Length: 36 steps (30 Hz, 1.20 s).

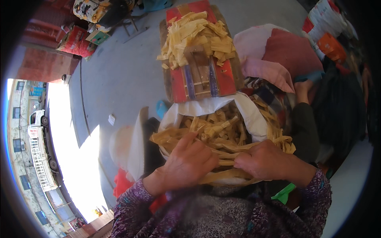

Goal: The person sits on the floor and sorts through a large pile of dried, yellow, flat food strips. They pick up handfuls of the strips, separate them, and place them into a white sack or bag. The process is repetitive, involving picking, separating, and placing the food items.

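Observation:
My left hand (190,160) and my right hand (262,160) are closed on a bundle of long, flat, tan plant-like strips (227,162). Between the two fists, the strips run side by side, and loose ends hang past both hands. Just beyond the bundle, a white sack (202,109) with a folded-down rim holds many short tan pieces (220,126). Against its far rim rests a red board (178,86) on a wooden base, with blue-taped rails and a brown flat piece (198,58). More short pieces (190,35) are heaped on the board's far half.
Cloth bundles in pink and white (256,41) lie at the right, beside a dark sleeve and another person's hand (303,87). A blue slipper (161,109) is on the concrete floor (125,68). A pale hat-like object (131,145) sits left of the sack. A truck (41,157) stands outside.

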### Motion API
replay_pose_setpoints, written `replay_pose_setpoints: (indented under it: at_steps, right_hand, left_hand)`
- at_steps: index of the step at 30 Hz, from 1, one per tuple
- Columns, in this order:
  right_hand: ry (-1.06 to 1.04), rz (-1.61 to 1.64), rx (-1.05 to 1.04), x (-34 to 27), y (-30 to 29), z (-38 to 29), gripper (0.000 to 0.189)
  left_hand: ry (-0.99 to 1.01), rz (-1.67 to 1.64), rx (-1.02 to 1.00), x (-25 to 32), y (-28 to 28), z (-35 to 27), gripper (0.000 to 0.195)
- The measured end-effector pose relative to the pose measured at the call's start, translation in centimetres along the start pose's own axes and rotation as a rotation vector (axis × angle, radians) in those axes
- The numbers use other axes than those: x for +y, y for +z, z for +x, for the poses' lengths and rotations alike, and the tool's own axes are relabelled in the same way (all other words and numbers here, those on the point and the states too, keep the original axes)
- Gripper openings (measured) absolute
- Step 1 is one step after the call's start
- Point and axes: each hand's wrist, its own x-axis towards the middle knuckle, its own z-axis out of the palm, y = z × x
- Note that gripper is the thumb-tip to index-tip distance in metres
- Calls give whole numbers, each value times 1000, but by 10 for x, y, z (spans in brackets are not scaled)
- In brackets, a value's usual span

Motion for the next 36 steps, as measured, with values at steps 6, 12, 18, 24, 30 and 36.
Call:
replay_pose_setpoints:
  at_steps: [6, 12, 18, 24, 30, 36]
  right_hand:
    - [-7, -21, 139, 27, -9, 16, 14]
    - [-50, -189, 641, 81, -36, 95, 10]
    - [8, -348, 540, 118, -34, 120, 14]
    - [204, -197, 508, 116, -26, 68, 10]
    - [-188, -304, 510, 48, -30, 59, 21]
    - [-332, -442, 532, 35, -8, 42, 25]
  left_hand:
    - [-176, -148, 61, -32, -5, 10, 18]
    - [-429, -165, 340, -96, -16, 55, 15]
    - [-503, -246, 423, -126, 0, 66, 17]
    - [-363, -87, 349, -98, -11, 46, 13]
    - [-581, -793, 438, -38, -22, 39, 23]
    - [-858, -1600, -121, -10, 1, 16, 32]
